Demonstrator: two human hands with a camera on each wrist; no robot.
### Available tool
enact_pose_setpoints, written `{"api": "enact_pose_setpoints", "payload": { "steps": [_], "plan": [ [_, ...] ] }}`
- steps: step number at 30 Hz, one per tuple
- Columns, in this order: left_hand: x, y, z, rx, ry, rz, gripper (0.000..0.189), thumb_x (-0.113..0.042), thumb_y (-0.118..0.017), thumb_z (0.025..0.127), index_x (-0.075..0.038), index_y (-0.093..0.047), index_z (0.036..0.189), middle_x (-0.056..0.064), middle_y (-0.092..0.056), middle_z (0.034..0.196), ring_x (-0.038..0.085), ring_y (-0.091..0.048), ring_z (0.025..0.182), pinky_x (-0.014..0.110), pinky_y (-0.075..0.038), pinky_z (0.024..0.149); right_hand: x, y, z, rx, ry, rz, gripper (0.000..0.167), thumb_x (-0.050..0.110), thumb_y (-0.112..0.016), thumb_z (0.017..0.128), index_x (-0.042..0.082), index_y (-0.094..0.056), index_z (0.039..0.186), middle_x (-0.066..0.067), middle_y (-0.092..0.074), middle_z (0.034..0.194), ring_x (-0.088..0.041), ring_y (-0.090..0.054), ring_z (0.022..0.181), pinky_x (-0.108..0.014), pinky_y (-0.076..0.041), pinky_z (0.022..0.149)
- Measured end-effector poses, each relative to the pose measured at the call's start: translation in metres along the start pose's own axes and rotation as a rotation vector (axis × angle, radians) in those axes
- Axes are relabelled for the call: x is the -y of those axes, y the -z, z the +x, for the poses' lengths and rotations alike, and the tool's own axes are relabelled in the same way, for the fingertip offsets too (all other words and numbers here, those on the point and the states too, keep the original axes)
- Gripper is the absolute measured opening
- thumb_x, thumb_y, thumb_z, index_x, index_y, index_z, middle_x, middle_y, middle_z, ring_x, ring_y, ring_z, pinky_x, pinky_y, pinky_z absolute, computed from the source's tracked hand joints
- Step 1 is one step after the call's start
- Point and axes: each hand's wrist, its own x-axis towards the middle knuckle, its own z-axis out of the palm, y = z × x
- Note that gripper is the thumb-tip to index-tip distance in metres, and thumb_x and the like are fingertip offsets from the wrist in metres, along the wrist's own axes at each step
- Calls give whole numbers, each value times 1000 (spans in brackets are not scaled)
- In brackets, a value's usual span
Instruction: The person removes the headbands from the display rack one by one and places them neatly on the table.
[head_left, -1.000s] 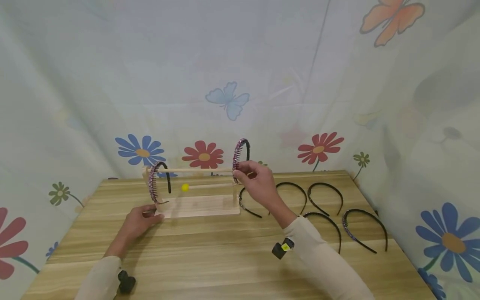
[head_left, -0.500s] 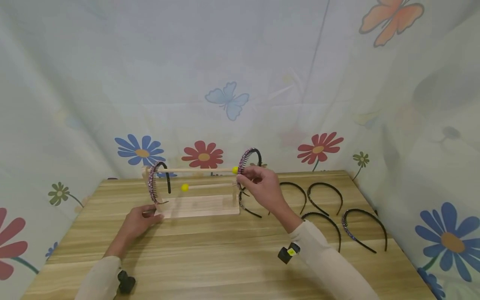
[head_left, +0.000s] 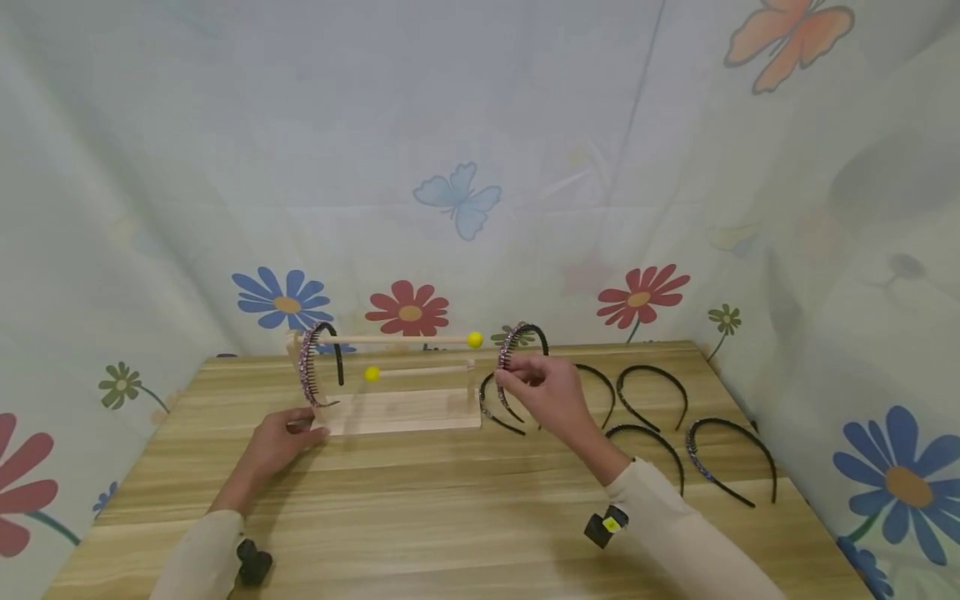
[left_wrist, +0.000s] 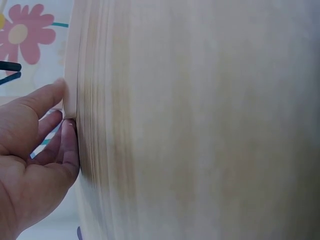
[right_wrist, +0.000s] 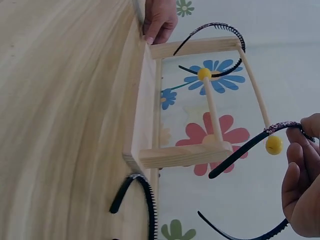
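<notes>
My right hand [head_left: 551, 398] pinches a headband [head_left: 519, 330] with sparkly pink-purple trim and black comb teeth. This headband is just right of the yellow ball [head_left: 475, 340] capping the upper rod [head_left: 405, 339] of a wooden rack [head_left: 405, 412]. Near that rod's left end hangs a similar beaded headband [head_left: 306, 367]. A shorter, lower rod ends in another yellow ball [head_left: 372, 374]. My left hand [head_left: 277, 450] grips the left front corner of the rack's base; in the left wrist view its thumb and fingers [left_wrist: 70, 145] are at the edge of the wood.
Several headbands lie on the wood-grain table right of the rack, among them a black one [head_left: 651, 367] at the back and a blue-purple trimmed one [head_left: 693, 458] farthest right. One headband [head_left: 487, 410] lies close to the rack's right end. A flowered curtain [head_left: 525, 250] hangs behind.
My right hand has moved right and down with its headband, off past the upper rod's end, uncovering the yellow ball there. My left hand has stayed at the rack's corner.
</notes>
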Motion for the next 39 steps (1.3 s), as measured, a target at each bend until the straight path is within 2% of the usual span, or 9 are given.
{"api": "enact_pose_setpoints", "payload": {
  "steps": [5, 13, 22, 33, 39],
  "plan": [
    [-2, 0, -1, -1, -1, -5, 62, -34, -73, 96, 8, -58, 138, 31, -60, 134, 45, -63, 118, 53, -55, 93, -8, 2, -13, 10, -69, 21, 18, 31, -80, 91, 14, -81, 97, 2, -77, 85, -11, -69, 74, -27, -54, 60],
    [-3, -1, -2, 0, -11, 0, 59, -32, -73, 97, 8, -58, 137, 32, -61, 134, 45, -64, 117, 54, -55, 93, -19, 3, -30, 39, -118, 38, 17, 28, -83, 89, 12, -80, 94, 1, -77, 85, -10, -68, 73, -26, -55, 61],
    [0, -1, -1, 12, -12, -16, 64, -35, -73, 96, 9, -56, 139, 33, -60, 135, 46, -62, 119, 53, -56, 92, -28, 4, -47, 43, -186, -13, 8, 20, -84, 87, 14, -80, 89, 4, -75, 79, -9, -66, 69, -25, -52, 59],
    [3, -2, 1, 8, 7, -17, 66, -38, -74, 95, 6, -56, 141, 32, -61, 134, 45, -62, 120, 52, -56, 91, -34, 7, -66, 57, -236, -21, 9, 20, -83, 88, 12, -80, 91, 4, -74, 78, -9, -66, 68, -25, -54, 59],
    [1, -1, 0, 8, 8, -12, 66, -38, -74, 96, 7, -56, 141, 32, -60, 134, 46, -62, 120, 52, -56, 91, -36, 8, -74, 72, -269, -51, 8, 17, -83, 87, 12, -78, 85, 4, -73, 74, -9, -66, 67, -24, -52, 57]
  ]
}}
